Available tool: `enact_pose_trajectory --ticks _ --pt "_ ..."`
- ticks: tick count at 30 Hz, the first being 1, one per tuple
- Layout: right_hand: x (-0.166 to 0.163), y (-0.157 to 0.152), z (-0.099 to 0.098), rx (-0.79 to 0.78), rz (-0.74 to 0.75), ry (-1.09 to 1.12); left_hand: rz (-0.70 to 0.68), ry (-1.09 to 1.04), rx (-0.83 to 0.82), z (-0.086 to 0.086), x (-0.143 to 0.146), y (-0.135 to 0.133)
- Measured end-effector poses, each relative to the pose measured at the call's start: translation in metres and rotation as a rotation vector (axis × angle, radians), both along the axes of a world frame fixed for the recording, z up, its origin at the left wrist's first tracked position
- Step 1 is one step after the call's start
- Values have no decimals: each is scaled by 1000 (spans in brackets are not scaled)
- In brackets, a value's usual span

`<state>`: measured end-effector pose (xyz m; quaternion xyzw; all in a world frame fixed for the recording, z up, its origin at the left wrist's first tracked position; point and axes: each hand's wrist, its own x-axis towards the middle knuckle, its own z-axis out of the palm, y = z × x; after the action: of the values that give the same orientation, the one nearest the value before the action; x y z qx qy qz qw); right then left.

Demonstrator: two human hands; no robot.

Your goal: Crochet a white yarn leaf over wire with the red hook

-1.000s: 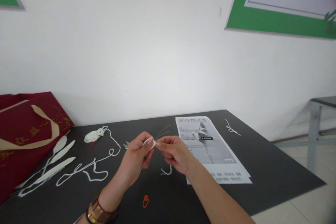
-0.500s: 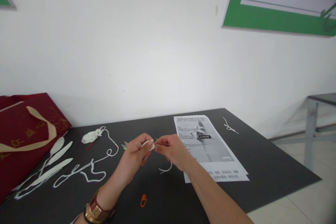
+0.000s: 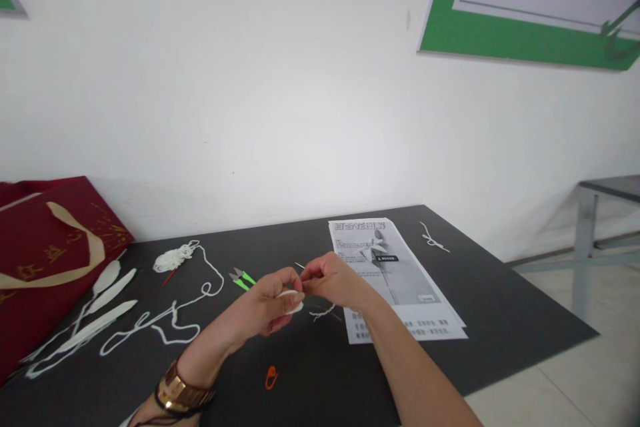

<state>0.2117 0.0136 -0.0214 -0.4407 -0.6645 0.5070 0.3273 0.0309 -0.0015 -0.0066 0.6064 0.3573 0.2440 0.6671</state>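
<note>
My left hand [image 3: 273, 300] is closed around a small white knitted or crocheted piece [image 3: 293, 303], part of which shows between thumb and fingers. Close against it, my right hand [image 3: 333, 278] pinches a thin wire-like piece [image 3: 300, 265] whose pale tip sticks out past the fingers; its exact kind is unclear. A short tail of white yarn [image 3: 323, 312] hangs below the right hand, near a faint thin line over the table. Just beyond the left hand lie green-handled thread snips [image 3: 243, 278]. An orange stitch marker [image 3: 271, 377] rests nearer me.
On the black table [image 3: 310, 380], a white yarn ball [image 3: 173, 258] trails loose yarn beside a red stick [image 3: 169, 277]. White leaf-shaped pieces [image 3: 107, 300] lie by a dark red bag [image 3: 55, 247]. Printed sheets [image 3: 415, 287] and a yarn scrap [image 3: 435, 238] are on the right.
Both hands have shifted slightly; the left has lowered a little, uncovering more of the green snips. The thin piece's tip now shows above the right hand.
</note>
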Motion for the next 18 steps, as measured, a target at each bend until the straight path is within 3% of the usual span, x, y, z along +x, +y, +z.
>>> enact_pose_trajectory --ticks 7,18 --pt "6 8 2 35 121 -191 -81 323 203 -9 -1 0" --pt "-24 -11 10 380 -182 -468 272 386 370 -25 0 13"
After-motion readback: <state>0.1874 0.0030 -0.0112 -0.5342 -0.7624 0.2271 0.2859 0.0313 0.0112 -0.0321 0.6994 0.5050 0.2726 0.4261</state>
